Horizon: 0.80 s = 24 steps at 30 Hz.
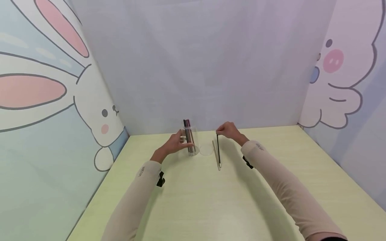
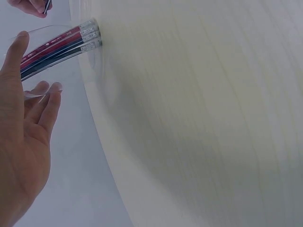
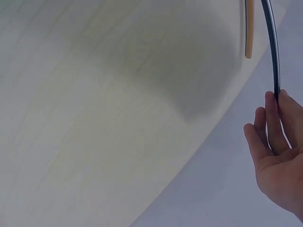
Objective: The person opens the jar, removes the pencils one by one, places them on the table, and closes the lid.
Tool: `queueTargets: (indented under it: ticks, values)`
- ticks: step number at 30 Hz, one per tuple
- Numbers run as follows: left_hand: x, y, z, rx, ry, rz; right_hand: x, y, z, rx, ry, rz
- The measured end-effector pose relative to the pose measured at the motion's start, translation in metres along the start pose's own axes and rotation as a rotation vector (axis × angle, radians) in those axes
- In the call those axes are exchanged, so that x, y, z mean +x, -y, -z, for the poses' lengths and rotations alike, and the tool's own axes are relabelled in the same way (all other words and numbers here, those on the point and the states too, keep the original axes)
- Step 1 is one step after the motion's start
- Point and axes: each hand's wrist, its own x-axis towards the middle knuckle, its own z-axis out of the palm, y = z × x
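Note:
My left hand (image 1: 174, 144) holds a clear plastic cylinder (image 1: 195, 135) that stands at the back of the table, thumb on the near side. Inside it are several pencils (image 1: 187, 124), dark and red; the left wrist view shows their eraser ends (image 2: 90, 34) down at the base. Over to the right, my right hand (image 1: 228, 130) pinches a dark pencil (image 1: 218, 150) by its upper end between thumb and fingertips. That pencil slants down toward the near side, its eraser end low by the table. Beside it a tan pencil (image 3: 249, 35) lies on the tabletop.
A clear round lid (image 1: 206, 150) lies between the cylinder and the tan pencil. The pale wooden table (image 1: 193, 201) meets a grey cloth wall (image 1: 205, 67) just behind the hands. Side panels with cartoon animals flank the table.

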Motion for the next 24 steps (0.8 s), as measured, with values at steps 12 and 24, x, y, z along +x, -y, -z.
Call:
queueTargets:
  ticks: [12,24]
  values:
    - [0.002,-0.005,-0.001,0.007,0.001,-0.002,0.000,-0.010,-0.019,-0.022,0.081,-0.054]
    - [0.004,-0.001,-0.002,0.002,-0.004,0.021,-0.003,-0.002,-0.030,-0.067,0.131,-0.088]
